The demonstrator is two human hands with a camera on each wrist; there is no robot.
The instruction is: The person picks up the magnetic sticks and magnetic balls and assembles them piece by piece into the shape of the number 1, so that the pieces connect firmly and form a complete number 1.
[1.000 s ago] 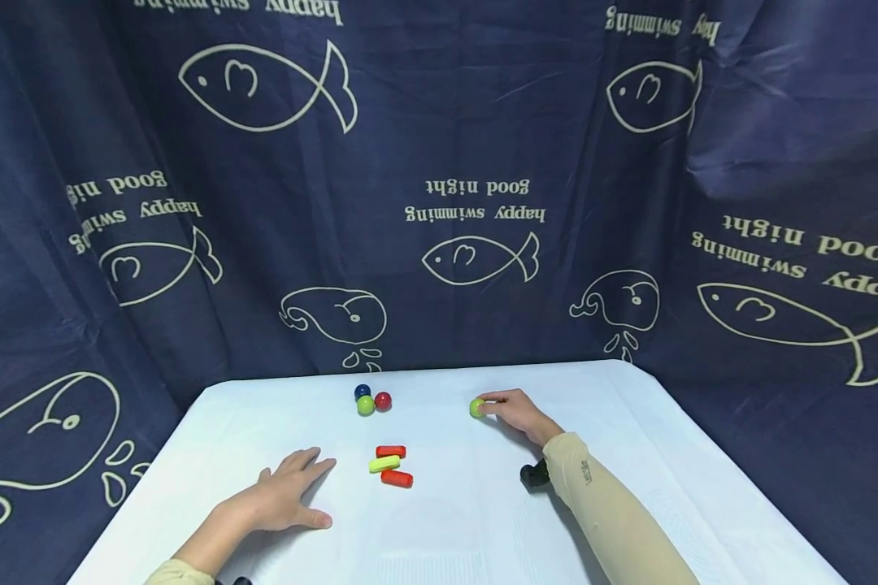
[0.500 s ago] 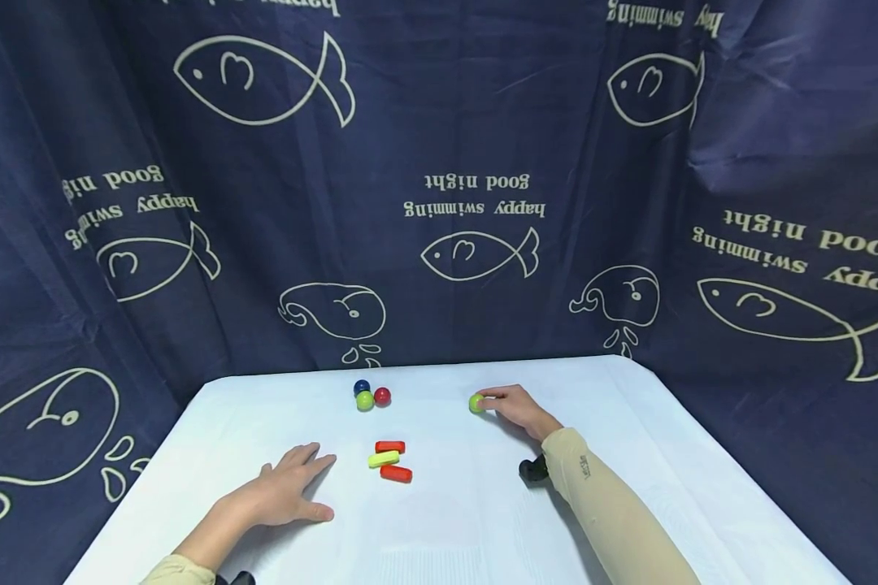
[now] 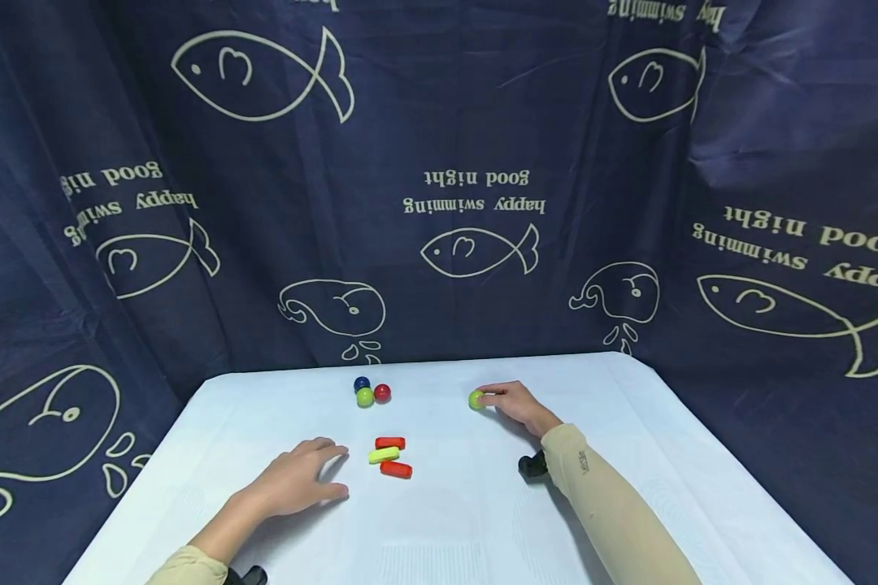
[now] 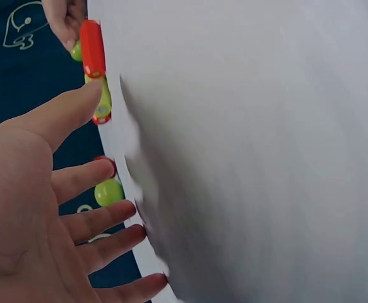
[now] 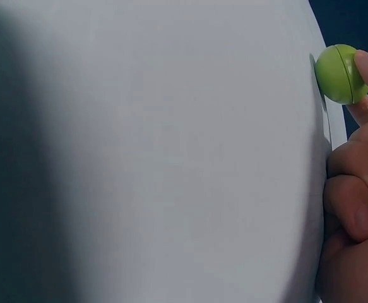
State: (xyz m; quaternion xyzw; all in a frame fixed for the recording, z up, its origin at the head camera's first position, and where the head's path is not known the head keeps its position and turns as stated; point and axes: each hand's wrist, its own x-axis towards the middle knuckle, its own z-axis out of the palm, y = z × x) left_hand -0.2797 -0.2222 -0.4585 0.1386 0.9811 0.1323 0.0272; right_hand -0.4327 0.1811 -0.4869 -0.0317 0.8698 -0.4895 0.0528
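A green ball (image 3: 475, 399) with a seam around it is pinched between thumb and forefinger of my right hand (image 3: 515, 404), at the table's far side; the other fingers are curled in the right wrist view. My left hand (image 3: 297, 479) is spread, holding nothing, to the left of three short sticks. Those are a red stick (image 3: 390, 443), a yellow stick (image 3: 384, 455) and a nearer red stick (image 3: 396, 470), lying close together. Farther back, a dark blue ball (image 3: 362, 383), a second green ball (image 3: 365, 397) and a red ball (image 3: 383, 393) sit in a cluster.
Everything lies on a white-covered table (image 3: 454, 520). Behind it hangs a dark blue curtain (image 3: 475, 317) with fish and whale drawings. A black device (image 3: 532, 465) is at the right wrist, another (image 3: 252, 576) at the left.
My left hand has moved a little to the right and away from me, nearer the sticks. The right hand keeps its pinch on the green ball. The head view has tilted slightly.
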